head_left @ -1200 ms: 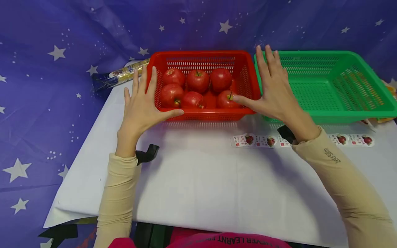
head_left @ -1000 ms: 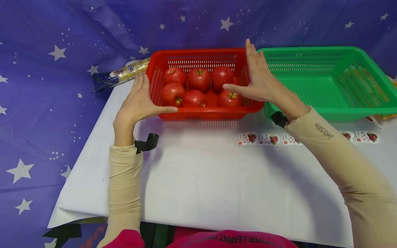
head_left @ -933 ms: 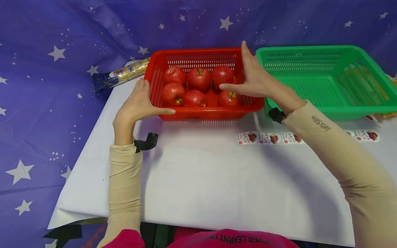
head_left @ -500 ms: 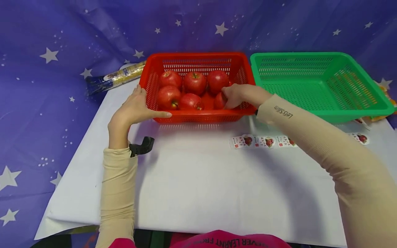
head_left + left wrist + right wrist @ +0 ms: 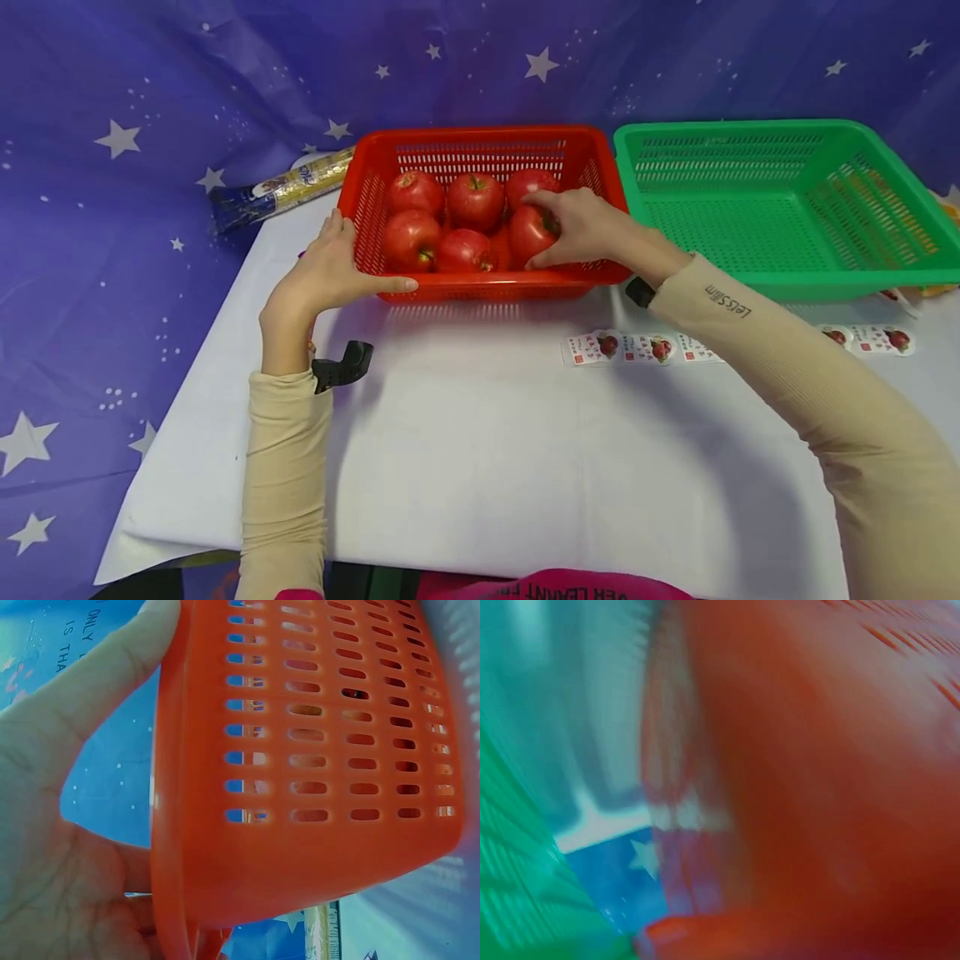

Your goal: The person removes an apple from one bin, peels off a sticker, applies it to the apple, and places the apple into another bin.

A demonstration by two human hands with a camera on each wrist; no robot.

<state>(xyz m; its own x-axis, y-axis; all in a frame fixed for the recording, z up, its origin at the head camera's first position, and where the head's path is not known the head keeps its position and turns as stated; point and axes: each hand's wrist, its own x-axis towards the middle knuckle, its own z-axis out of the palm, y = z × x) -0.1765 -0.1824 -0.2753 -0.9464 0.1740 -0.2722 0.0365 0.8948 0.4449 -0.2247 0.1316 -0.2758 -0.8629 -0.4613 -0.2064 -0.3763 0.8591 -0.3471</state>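
A red basket (image 5: 480, 133) holding several red apples stands at the back of the white table (image 5: 487, 433). My left hand (image 5: 341, 262) rests against its front left corner, thumb straight along the front wall and fingers up the left side; the left wrist view shows the palm (image 5: 52, 847) against the basket's slotted wall (image 5: 315, 847). My right hand (image 5: 557, 235) reaches into the basket and grips the front right apple (image 5: 525, 237), with its fingers curled over the top and its thumb underneath. The right wrist view is a blur of red wall (image 5: 817, 787).
An empty green basket (image 5: 750, 127) sits just right of the red one. A strip of apple stickers (image 5: 645, 348) lies on the table in front of the baskets. A foil-wrapped roll (image 5: 281, 187) lies behind the left corner. Starry blue cloth hangs behind.
My right hand moved from the basket's right side over the rim, down into it, and closed round the front right apple. My left hand stayed on the left corner.
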